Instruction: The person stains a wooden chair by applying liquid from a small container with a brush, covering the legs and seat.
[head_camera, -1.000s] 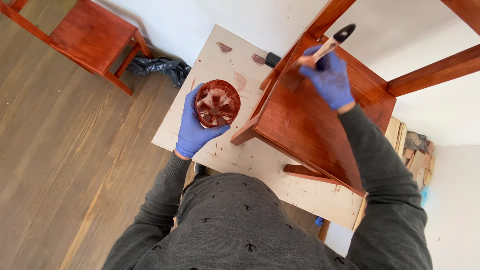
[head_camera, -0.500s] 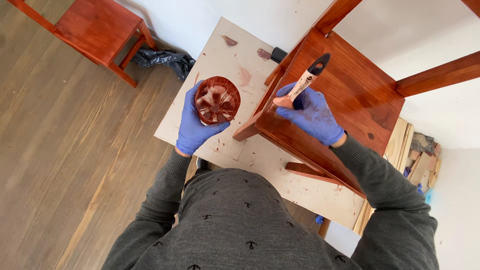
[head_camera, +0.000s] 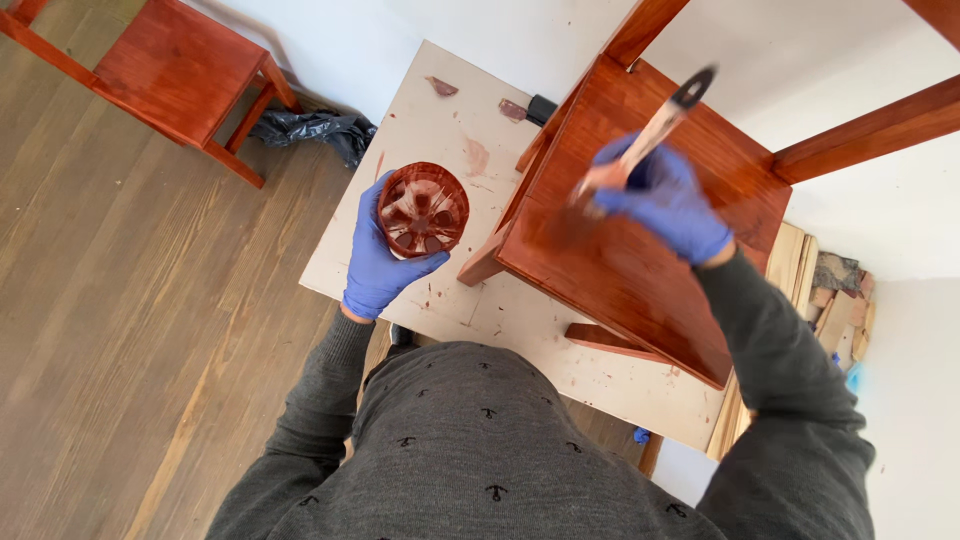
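The left hand (head_camera: 378, 262), in a blue glove, has its fingers wrapped around a small round plastic cup stained red-brown inside (head_camera: 423, 209), held above the pale, paint-spotted board (head_camera: 520, 320). The gloved right hand (head_camera: 665, 200) is clenched on a wooden-handled paintbrush (head_camera: 640, 145) — its bristles look pressed to the glossy red-brown wooden stool seat (head_camera: 640, 250), though blur hides the tip. A second red-brown wooden stool (head_camera: 170, 65) stands well apart on the plank floor (head_camera: 120, 330) — beside a crumpled black bag (head_camera: 310, 128)

Wood plank floor (head_camera: 120, 330), white wall (head_camera: 400, 40), 2nd red-stained chair (head_camera: 170, 70) top left, black bag (head_camera: 315, 130) nearby.
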